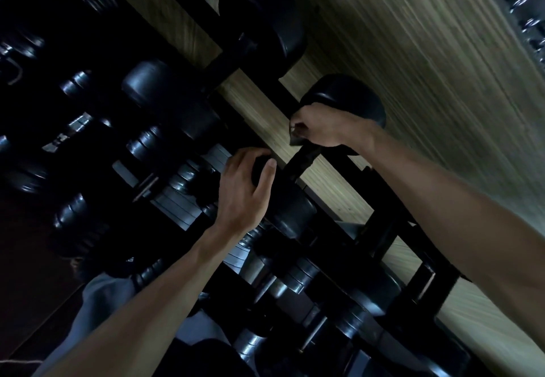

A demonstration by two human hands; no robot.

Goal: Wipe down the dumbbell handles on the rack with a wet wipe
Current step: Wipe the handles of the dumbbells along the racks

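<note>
Dim, tilted view over a black rack (380, 229) loaded with dumbbells. Right hand (320, 126) clenched around the handle (303, 158) of a top-row dumbbell (348, 96), a dark scrap of wipe (295, 140) just showing below the fist. Left hand (246, 188) curled over the near head (290, 205) of the same dumbbell, thumb and fingers gripping it. Wood-grain wall (413, 52) behind the rack. More dumbbells on lower rows, dark and blurred.
</note>
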